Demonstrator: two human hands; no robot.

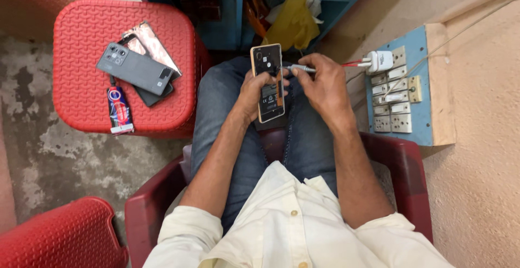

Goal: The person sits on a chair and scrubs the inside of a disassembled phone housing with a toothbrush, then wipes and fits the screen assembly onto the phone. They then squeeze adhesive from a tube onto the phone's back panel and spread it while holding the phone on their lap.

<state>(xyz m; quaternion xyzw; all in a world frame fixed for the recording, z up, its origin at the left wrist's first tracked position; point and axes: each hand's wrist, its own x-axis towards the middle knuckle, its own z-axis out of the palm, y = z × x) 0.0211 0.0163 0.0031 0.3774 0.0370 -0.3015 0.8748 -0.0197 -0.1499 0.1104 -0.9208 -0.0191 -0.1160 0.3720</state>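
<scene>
My left hand point(253, 96) grips an opened smartphone point(268, 84) with its back cover off, gold frame and dark internals showing, held over my lap. My right hand point(320, 83) pinches a thin metal tool point(299, 69) with red and white wires running off to the right, its tip touching the phone's right edge. I sit in a dark red plastic chair point(405, 166), wearing jeans and a cream shirt.
A red plastic stool point(81, 89) at the left carries a grey phone back cover point(134, 69), another phone panel point(153, 41), and a small red-blue tube point(120, 111). A blue switchboard point(394, 97) with sockets and a white plug point(380, 61) stands at the right. A blue cabinet with a yellow cloth point(292, 19) is ahead.
</scene>
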